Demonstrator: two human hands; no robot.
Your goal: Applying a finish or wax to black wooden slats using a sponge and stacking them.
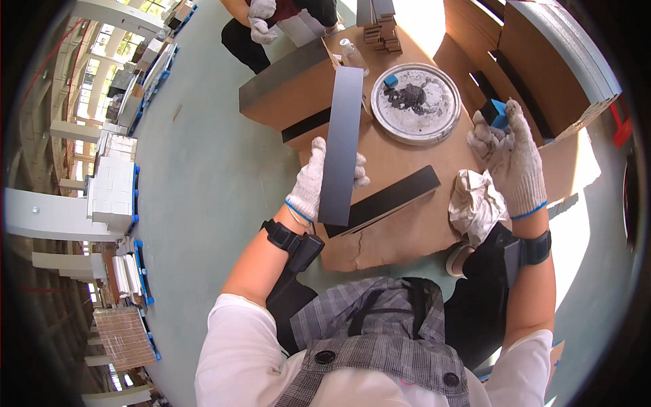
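Observation:
My left hand (313, 178), in a white knit glove, is closed around a long dark grey board (341, 146), held up lengthwise before me. In my gloved right hand (515, 159) a blue sponge block (495, 112) is pinched between thumb and fingers; the fingertips of that glove are smudged dark. Between the hands stands a round white lid (441, 108) with a dark smear of paste (409, 98) and a small blue piece (390, 81) on it. Below the held board another black-faced board (400, 197) lies on the brown cardboard (380, 247).
Stacked boards stand at the left (291, 85) and right (563, 57), with a smaller stack (381, 30) at the far side. A clear bottle (352, 55) is near the lid. Crumpled white cloth (477, 203) lies by my right wrist. Another person's gloved hands (262, 20) show at the top.

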